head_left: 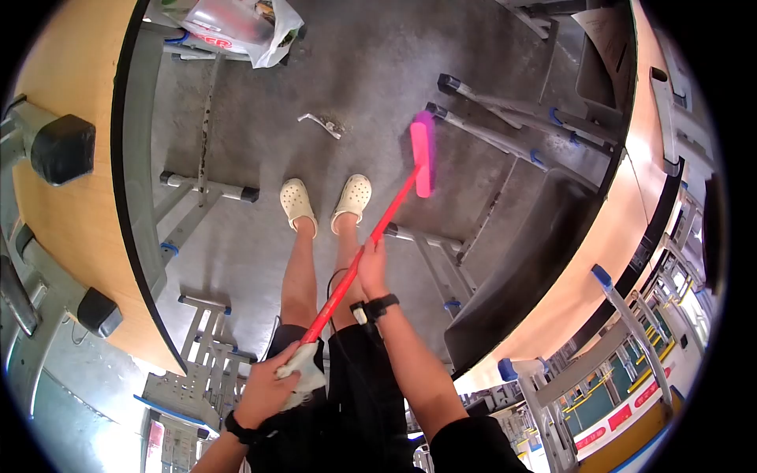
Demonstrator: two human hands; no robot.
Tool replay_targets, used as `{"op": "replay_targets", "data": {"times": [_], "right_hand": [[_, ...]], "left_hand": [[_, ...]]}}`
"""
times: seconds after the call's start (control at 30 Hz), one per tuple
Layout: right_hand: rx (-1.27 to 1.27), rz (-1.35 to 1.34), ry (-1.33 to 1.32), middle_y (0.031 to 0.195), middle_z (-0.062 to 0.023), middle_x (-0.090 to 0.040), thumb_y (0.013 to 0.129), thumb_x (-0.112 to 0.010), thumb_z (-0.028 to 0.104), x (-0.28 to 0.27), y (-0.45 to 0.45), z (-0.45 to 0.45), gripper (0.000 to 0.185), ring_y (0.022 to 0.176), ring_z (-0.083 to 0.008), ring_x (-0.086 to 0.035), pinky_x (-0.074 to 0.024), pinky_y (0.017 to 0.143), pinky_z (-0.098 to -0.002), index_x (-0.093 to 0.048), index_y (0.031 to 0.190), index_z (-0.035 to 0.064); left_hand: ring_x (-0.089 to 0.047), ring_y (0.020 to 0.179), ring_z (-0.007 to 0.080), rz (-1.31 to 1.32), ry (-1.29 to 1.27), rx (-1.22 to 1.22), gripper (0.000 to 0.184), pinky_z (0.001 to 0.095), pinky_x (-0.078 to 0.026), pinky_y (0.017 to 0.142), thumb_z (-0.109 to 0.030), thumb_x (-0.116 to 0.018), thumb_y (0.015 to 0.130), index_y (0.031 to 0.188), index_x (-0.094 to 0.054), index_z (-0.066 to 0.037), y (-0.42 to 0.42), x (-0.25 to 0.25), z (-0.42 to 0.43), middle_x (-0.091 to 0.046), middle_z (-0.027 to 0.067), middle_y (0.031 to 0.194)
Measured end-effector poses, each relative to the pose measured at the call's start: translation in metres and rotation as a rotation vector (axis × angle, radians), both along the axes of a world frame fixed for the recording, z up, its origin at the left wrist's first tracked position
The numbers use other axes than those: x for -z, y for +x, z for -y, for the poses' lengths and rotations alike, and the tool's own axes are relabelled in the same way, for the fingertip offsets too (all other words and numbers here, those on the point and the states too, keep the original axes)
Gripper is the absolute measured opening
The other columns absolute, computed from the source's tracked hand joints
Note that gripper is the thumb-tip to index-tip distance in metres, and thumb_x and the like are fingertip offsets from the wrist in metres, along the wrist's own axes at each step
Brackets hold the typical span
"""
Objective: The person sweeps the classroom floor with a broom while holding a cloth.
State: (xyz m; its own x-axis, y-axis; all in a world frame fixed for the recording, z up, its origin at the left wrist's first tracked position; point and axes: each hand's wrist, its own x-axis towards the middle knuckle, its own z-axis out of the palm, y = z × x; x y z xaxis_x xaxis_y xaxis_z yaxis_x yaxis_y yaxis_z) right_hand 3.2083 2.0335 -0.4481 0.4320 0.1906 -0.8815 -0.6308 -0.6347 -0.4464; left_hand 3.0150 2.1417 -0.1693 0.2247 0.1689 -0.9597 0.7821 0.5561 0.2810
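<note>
A broom (339,292) with a red handle slants up and to the right across my body. Its pink head (420,154) with purple bristles is near the floor, beside the legs of the right-hand desk. My right hand (373,266) is wrapped around the middle of the handle. Lower down, my left hand (266,388) is closed near the handle's end, with a crumpled white cloth or tissue (303,366) against the handle. On the floor left of the broom head lie a bent white strip (319,124) and a small heap of debris (337,126).
Wooden desks with metal legs stand at left (71,39) and right (544,315). A white plastic bag (272,35) with items inside is at the upper left. My cream clogs (352,195) are on the grey floor (260,102). Upturned chairs (583,363) are at lower right.
</note>
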Motion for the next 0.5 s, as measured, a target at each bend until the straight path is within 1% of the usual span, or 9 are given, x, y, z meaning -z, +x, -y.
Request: {"op": "replay_targets", "data": {"times": [0.03, 0.1, 0.2, 0.23, 0.3, 0.37, 0.4, 0.43, 0.5], "right_hand": [[-0.010, -0.012, -0.020, 0.076, -0.0070, -0.056, 0.106, -0.039, 0.022, -0.004, 0.003, -0.011, 0.029, 0.055, -0.0187, -0.057, -0.0525, 0.051, -0.0340, -0.042, 0.130, 0.0051], [-0.032, -0.046, -0.050, 0.075, -0.0060, -0.057, 0.105, -0.042, 0.022, -0.011, -0.002, -0.034, 0.030, 0.055, -0.0181, -0.058, -0.0499, 0.051, -0.0320, -0.045, 0.130, 0.0051], [-0.083, -0.091, 0.036, 0.075, -0.0080, -0.055, 0.106, -0.041, 0.021, -0.012, -0.033, -0.062, 0.028, 0.055, -0.0201, -0.057, -0.0535, 0.050, -0.0361, -0.039, 0.128, 0.0039], [-0.157, -0.147, -0.022, 0.074, -0.0087, -0.055, 0.106, -0.041, 0.019, -0.036, -0.033, -0.087, 0.029, 0.057, -0.0205, -0.057, -0.0534, 0.049, -0.0361, -0.038, 0.130, 0.0048], [-0.149, -0.198, 0.043, 0.077, -0.0090, -0.054, 0.106, -0.041, 0.018, -0.038, -0.051, -0.105, 0.028, 0.057, -0.0197, -0.057, -0.0534, 0.049, -0.0358, -0.037, 0.132, 0.0061], [-0.154, -0.189, 0.146, 0.082, -0.0091, -0.054, 0.107, -0.042, 0.019, -0.028, -0.076, -0.109, 0.030, 0.060, -0.0174, -0.056, -0.0544, 0.049, -0.0354, -0.037, 0.135, 0.0091], [-0.131, -0.201, 0.174, 0.083, -0.0088, -0.053, 0.107, -0.043, 0.019, -0.036, -0.079, -0.111, 0.032, 0.060, -0.0171, -0.056, -0.0546, 0.050, -0.0347, -0.036, 0.136, 0.0092], [-0.111, -0.215, 0.201, 0.084, -0.0085, -0.053, 0.106, -0.044, 0.019, -0.045, -0.082, -0.111, 0.033, 0.061, -0.0167, -0.056, -0.0548, 0.050, -0.0341, -0.035, 0.137, 0.0092], [-0.074, -0.248, 0.206, 0.084, -0.0082, -0.054, 0.106, -0.045, 0.019, -0.065, -0.086, -0.113, 0.036, 0.063, -0.0163, -0.057, -0.0554, 0.052, -0.0334, -0.037, 0.139, 0.0084]], "left_hand": [[-0.059, 0.081, 0.0064, -0.042, 0.019, 0.001, 0.055, 0.0249, -0.051, 0.077, -0.009, -0.067, 0.087, 0.140, -0.058, -0.005, 0.011, -0.006, 0.000, -0.073, 0.0115, 0.096], [-0.059, 0.080, 0.0061, -0.095, 0.020, -0.089, 0.055, 0.0251, -0.051, 0.076, -0.009, -0.067, 0.087, 0.140, -0.058, -0.005, 0.003, -0.013, 0.002, -0.073, 0.0109, 0.095], [-0.057, 0.076, 0.0053, -0.170, 0.047, -0.140, 0.055, 0.0244, -0.050, 0.073, -0.008, -0.066, 0.086, 0.140, -0.059, -0.006, -0.016, -0.029, -0.004, -0.072, 0.0090, 0.090], [-0.057, 0.075, 0.0051, -0.200, 0.061, -0.131, 0.055, 0.0242, -0.050, 0.072, -0.007, -0.066, 0.086, 0.140, -0.059, -0.006, -0.021, -0.036, -0.009, -0.072, 0.0087, 0.089], [-0.056, 0.073, 0.0046, -0.239, 0.097, -0.163, 0.056, 0.0241, -0.050, 0.070, -0.006, -0.066, 0.084, 0.140, -0.059, -0.005, -0.030, -0.046, -0.014, -0.071, 0.0068, 0.085], [-0.056, 0.074, 0.0046, -0.253, 0.080, -0.264, 0.056, 0.0244, -0.050, 0.070, -0.006, -0.066, 0.083, 0.139, -0.059, -0.003, -0.039, -0.057, -0.017, -0.071, 0.0053, 0.085], [-0.056, 0.074, 0.0045, -0.258, 0.070, -0.321, 0.056, 0.0246, -0.050, 0.070, -0.005, -0.067, 0.083, 0.139, -0.059, -0.002, -0.045, -0.063, -0.017, -0.071, 0.0046, 0.085], [-0.059, 0.078, 0.0046, -0.267, 0.026, -0.267, 0.056, 0.0236, -0.050, 0.074, -0.004, -0.066, 0.083, 0.139, -0.058, 0.000, -0.054, -0.069, -0.015, -0.073, 0.0045, 0.091], [-0.060, 0.081, 0.0050, -0.219, 0.068, -0.268, 0.056, 0.0236, -0.051, 0.078, -0.003, -0.066, 0.083, 0.139, -0.058, 0.000, -0.057, -0.085, -0.009, -0.074, 0.0060, 0.094]]}}
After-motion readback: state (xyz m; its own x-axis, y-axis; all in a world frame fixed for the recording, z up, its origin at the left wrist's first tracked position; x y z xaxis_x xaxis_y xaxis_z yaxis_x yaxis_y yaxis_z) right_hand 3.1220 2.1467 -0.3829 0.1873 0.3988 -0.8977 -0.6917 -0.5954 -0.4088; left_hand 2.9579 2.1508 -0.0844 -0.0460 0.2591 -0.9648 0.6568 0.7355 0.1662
